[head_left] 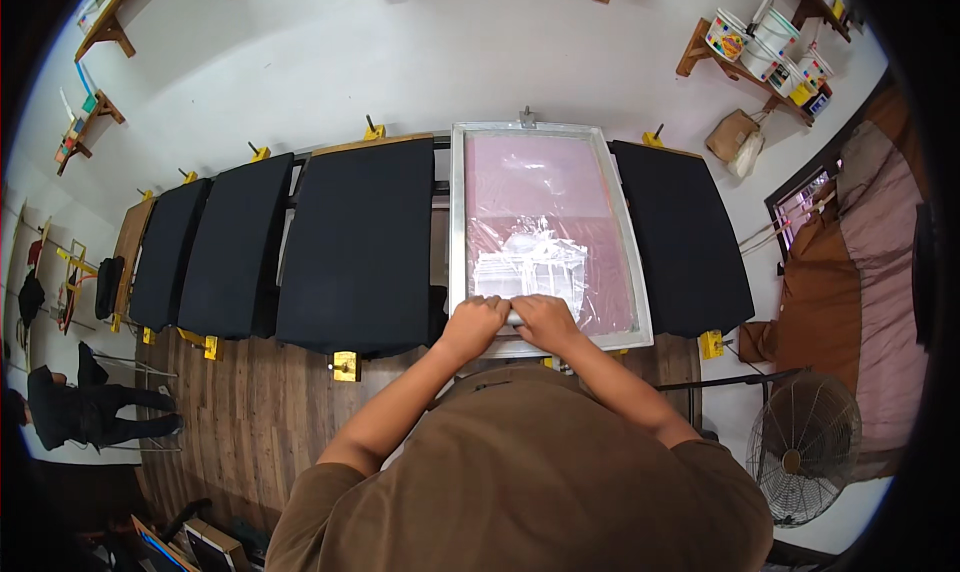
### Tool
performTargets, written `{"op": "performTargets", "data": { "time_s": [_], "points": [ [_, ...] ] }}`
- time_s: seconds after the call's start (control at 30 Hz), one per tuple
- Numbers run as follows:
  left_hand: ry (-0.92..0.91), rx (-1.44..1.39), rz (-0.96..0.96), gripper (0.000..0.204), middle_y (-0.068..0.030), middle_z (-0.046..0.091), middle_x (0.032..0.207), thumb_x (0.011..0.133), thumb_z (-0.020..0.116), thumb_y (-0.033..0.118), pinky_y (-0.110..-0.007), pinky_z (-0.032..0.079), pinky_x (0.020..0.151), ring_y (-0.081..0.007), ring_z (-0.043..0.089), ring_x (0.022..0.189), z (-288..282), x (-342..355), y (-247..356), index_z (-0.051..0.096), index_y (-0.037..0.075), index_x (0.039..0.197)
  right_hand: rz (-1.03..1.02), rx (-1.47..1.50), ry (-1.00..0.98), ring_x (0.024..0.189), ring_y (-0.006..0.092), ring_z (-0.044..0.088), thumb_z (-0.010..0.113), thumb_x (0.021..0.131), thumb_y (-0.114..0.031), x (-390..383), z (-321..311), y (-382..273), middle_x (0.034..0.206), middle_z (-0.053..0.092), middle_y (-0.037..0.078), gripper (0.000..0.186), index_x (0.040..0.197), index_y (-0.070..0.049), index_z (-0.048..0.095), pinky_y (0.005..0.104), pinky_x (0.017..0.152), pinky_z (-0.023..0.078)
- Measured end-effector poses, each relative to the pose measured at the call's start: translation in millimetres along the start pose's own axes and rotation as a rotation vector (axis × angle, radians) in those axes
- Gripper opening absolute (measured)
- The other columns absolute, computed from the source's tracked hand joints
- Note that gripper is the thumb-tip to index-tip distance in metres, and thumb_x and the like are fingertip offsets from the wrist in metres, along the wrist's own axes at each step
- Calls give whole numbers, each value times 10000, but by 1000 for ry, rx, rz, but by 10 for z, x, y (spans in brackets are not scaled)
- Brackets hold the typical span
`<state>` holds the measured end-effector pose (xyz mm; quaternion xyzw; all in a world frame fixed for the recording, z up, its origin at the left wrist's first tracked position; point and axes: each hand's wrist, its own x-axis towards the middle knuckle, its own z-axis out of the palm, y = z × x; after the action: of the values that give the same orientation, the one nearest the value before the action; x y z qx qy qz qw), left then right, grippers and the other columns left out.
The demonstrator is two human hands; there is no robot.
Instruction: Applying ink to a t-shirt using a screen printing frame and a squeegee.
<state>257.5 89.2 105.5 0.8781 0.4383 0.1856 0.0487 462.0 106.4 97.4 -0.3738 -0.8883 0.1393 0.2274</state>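
A metal-framed printing screen [458, 222] with pinkish mesh lies over one board of the row in front of me. White ink [530, 272] is smeared in streaks across the mesh's nearer half. At the near end of the screen, my left hand [478, 322] and my right hand [544, 320] are side by side, both closed round a squeegee [515, 318]. Only a pale bit of its handle shows between the hands; its blade is hidden beneath them.
Boards covered in black cloth [355, 242] stand to the left, and another black-covered board [682, 237] to the right. Yellow clamps [346, 366] jut from their ends. A fan [806, 450] stands at lower right. A person in dark clothes [75, 407] is at far left.
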Motion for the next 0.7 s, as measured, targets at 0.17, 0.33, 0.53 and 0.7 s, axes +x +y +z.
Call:
{"op": "performTargets", "data": {
  "time_s": [0.17,0.33,0.53,0.7],
  "points": [
    [14,-34,1,105,-130,678,820,796,615,41,-402,571,701,-316,706,769,79,16,-18,588,39,898,35,2,-46,878,334,684,754,709,-129,10,6,96,894,690,125,306,971,-57,612,453,729,546],
    [-86,-20,-37,73,-158,711,759,867,591,76,-458,572,623,-350,715,687,47,371,-377,620,43,926,71,-7,-163,826,354,694,752,743,-172,458,-114,348,860,707,128,242,953,-83,672,468,729,553],
    [-228,-30,-109,234,-175,724,854,812,748,162,-481,580,735,-377,721,813,-22,776,-816,670,65,1010,80,-16,-220,845,379,692,760,767,-195,957,-169,594,874,716,151,225,947,-79,691,475,765,553],
    [-247,-57,-120,248,-178,727,898,805,767,176,-493,574,785,-393,715,861,-40,910,-971,673,79,1012,76,-30,-235,815,375,701,763,763,-209,1146,-179,702,815,713,163,218,925,-77,703,479,772,562]
  ]
}}
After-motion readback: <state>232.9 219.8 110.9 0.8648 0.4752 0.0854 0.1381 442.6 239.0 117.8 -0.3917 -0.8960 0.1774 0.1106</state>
